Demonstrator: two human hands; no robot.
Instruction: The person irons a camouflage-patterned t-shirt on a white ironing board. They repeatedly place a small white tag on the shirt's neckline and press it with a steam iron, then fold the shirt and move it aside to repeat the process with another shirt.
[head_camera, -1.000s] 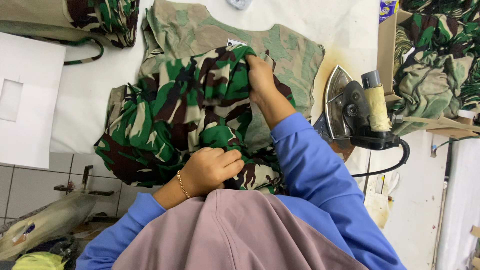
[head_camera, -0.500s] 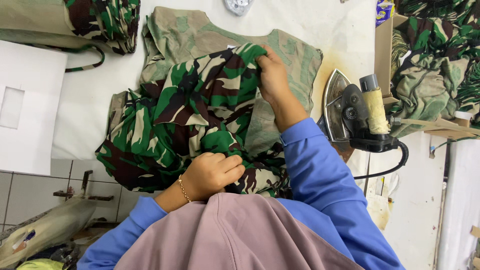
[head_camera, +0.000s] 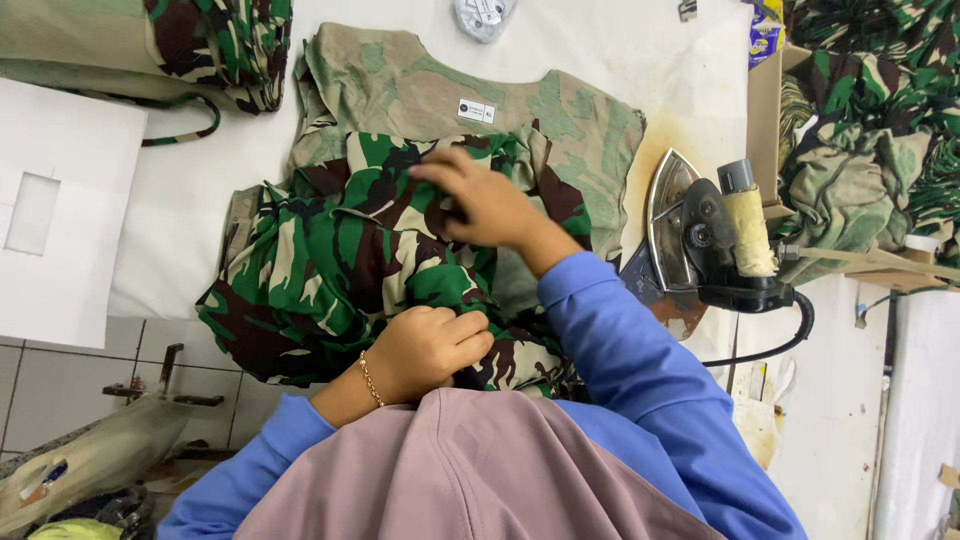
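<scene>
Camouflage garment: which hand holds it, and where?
Left hand grips a bunched fold at the camouflage garment's near edge. Right hand rests on its upper middle; grip unclear.

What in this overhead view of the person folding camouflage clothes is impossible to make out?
- Left hand fingertips: curled into the camouflage garment, grip hidden.
- Garment's near edge: behind the head covering.
- Iron cord: runs off past the table edge.
- Clothes pile: cropped at the right edge.

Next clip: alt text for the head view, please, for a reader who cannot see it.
Seen from above, a person's right hand presses on a green-and-brown camouflage garment lying on a white table, while the left hand bunches its near edge. A faded camouflage shirt lies flat underneath, and a clothes iron stands upright at the right.
</scene>
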